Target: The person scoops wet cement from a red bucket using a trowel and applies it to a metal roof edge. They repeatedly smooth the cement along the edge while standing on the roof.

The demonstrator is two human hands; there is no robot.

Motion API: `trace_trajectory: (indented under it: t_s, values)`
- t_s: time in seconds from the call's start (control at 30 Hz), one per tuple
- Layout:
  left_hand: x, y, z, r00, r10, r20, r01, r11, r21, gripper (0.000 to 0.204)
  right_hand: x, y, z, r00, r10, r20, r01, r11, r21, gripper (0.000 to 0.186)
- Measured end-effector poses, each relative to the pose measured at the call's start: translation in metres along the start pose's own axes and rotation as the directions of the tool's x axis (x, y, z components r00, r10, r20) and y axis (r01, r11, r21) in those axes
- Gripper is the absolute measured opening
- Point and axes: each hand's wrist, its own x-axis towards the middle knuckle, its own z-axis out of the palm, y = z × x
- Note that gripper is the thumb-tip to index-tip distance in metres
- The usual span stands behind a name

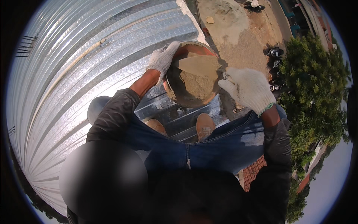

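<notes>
A round orange-red bucket (170, 91) with wet grey mortar (197, 83) in it is in front of me, above the metal decking. My left hand (163, 59), in a white knit glove, is closed on the bucket's left rim. A pointing trowel (199, 64) lies across the bucket's mouth, its flat blade coated with mortar and its tip toward the left. On the right, my gloved right hand (249, 89) is closed round the trowel's handle, which is mostly hidden by the fingers.
Ribbed metal decking (93, 56) spreads left and under my shoes (204, 125). Its edge runs just right of the bucket, with a drop to the ground below. Down there are a sand pile (227, 18) and parked motorbikes (275, 52). A leafy tree (313, 93) stands at right.
</notes>
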Motion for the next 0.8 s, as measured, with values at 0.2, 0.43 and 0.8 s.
trace_trajectory:
  t_s: [0.2,0.43,0.8]
  values:
    - [-0.007,0.003,0.004,0.997,-0.03,-0.076,0.036,0.996,0.079,0.069,0.011,0.003,0.02,0.994,0.018,0.109,-0.007,0.995,-0.096,0.04]
    - [-0.009,-0.001,0.026,0.993,0.062,-0.099,-0.051,0.993,0.105,0.063,0.018,0.004,0.074,0.999,-0.045,0.017,0.046,0.998,-0.032,0.037]
    - [-0.001,0.004,0.035,0.987,0.158,-0.037,-0.149,0.972,0.183,0.051,0.004,0.017,0.102,0.95,-0.309,-0.038,0.285,0.914,-0.288,0.02]
